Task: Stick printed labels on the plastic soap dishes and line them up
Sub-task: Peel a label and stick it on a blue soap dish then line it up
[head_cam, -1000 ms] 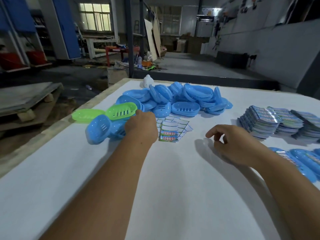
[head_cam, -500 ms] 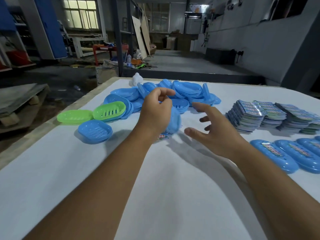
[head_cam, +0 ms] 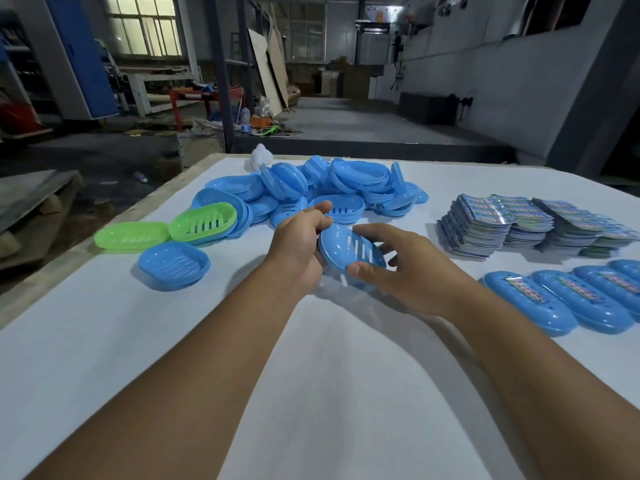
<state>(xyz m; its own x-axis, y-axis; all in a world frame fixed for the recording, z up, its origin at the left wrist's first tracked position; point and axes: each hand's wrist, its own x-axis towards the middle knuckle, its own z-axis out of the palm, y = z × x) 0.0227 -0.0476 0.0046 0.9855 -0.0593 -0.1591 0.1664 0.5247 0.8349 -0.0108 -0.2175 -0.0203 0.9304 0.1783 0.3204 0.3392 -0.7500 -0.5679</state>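
Above white table (head_cam: 346, 393): left hand (head_cam: 298, 247), right hand (head_cam: 405, 271) fingers grip blue dish (head_cam: 349, 249), seemingly tilted.

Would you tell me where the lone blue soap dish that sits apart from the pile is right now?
In the head view, the lone blue soap dish lies on the white table, left of the left hand, just in front of the two green dishes.

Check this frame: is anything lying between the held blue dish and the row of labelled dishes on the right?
Nothing visible does. The blue dish, gripped by the left hand and right hand, has only bare white table between it and the labelled row. The label stacks sit farther back, off that path.
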